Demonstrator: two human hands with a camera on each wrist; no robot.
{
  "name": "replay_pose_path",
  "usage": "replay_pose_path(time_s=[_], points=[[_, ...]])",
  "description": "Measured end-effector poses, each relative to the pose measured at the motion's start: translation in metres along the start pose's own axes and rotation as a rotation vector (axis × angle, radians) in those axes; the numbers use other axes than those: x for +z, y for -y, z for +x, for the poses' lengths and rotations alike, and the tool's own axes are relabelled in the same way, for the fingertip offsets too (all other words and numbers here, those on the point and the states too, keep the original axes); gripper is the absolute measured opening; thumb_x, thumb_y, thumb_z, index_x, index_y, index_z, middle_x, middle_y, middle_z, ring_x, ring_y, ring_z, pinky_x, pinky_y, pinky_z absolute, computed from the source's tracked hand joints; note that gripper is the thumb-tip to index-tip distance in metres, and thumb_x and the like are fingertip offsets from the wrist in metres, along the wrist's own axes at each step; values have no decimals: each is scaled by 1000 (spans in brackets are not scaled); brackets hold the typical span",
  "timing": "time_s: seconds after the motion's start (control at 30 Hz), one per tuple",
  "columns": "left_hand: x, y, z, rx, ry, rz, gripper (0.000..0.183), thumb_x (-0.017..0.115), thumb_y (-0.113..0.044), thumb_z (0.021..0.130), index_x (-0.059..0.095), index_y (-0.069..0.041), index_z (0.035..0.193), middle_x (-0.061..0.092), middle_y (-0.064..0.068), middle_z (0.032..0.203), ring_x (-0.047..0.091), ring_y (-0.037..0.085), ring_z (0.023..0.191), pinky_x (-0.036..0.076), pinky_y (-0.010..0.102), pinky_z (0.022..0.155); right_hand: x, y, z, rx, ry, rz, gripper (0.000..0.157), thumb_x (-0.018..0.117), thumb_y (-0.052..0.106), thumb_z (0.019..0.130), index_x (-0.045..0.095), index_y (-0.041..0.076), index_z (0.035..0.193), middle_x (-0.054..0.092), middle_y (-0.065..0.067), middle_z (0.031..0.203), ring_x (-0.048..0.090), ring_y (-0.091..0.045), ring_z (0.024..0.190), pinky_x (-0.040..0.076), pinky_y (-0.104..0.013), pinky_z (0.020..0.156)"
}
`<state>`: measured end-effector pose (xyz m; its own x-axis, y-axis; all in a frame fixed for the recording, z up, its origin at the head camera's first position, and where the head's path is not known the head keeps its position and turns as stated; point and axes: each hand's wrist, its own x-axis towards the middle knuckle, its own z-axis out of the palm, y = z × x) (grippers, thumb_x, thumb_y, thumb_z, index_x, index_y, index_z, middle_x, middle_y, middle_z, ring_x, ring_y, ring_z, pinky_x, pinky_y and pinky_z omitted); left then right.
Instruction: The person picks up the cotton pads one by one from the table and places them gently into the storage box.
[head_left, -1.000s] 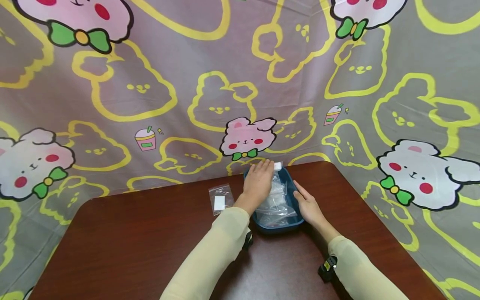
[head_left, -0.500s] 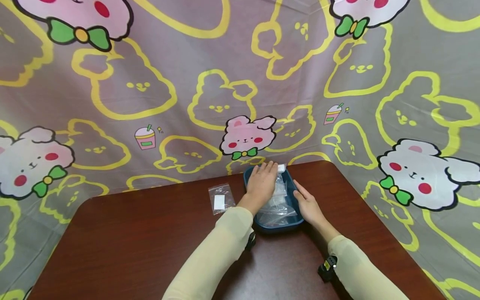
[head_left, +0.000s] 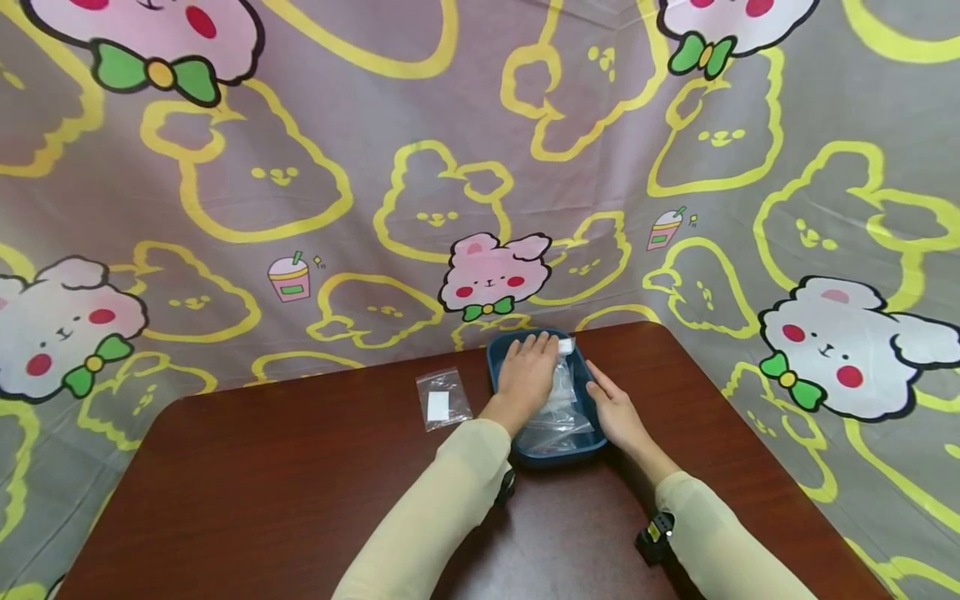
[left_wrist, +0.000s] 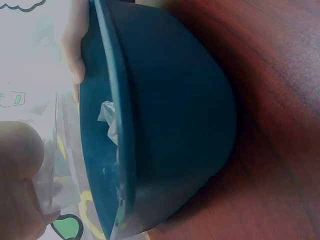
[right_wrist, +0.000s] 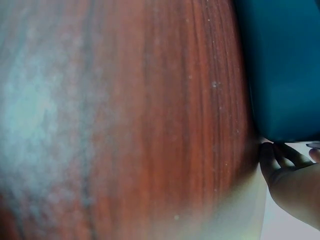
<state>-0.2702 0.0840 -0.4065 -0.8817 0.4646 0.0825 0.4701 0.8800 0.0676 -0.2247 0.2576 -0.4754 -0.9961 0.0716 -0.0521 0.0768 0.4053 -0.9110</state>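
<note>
A dark blue plastic box [head_left: 558, 457] with rounded corners stands on the table and holds several clear zip bags [head_left: 553, 429]. Above its far left part is my left hand [head_left: 527, 375], which pinches a clear zip bag [left_wrist: 49, 185] between thumb and fingers, as the left wrist view shows. A white piece [head_left: 566, 345] in clear plastic sticks out beside those fingertips. My right hand [head_left: 619, 415] grips the right side wall of the box, thumb at the rim. How the bags lie under the left hand is hidden.
Left of the box, a flat clear zip bag [head_left: 442, 402] with a white rectangle lies on the brown wooden table [head_left: 300, 483]. A cloth [head_left: 360, 192] with cartoon bunnies hangs behind the table and along its right side.
My left hand has moved slightly right and nearer over the box, and the white piece by its fingertips has come down with it. The right hand and the box stay put.
</note>
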Motion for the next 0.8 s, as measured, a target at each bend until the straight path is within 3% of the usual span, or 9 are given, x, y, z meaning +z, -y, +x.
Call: replay_pose_path(time_s=[0.33, 0.8], points=[[7, -4, 0, -35, 42, -35, 48, 37, -31, 111, 37, -18, 157, 36, 1, 161, 30, 22, 148, 22, 45, 121, 0, 0, 0, -23, -4, 18, 51, 39, 27, 111, 31, 17, 159, 31, -11, 162, 25, -31, 149, 20, -53, 120], [13, 8, -5, -42, -1, -87, 47, 37, -33, 111, 41, -18, 155, 40, 2, 158, 33, 23, 147, 23, 48, 120, 1, 0, 1, -12, -13, 2, 50, 39, 25, 110, 32, 16, 159, 31, -13, 162, 25, -32, 149, 19, -53, 120]])
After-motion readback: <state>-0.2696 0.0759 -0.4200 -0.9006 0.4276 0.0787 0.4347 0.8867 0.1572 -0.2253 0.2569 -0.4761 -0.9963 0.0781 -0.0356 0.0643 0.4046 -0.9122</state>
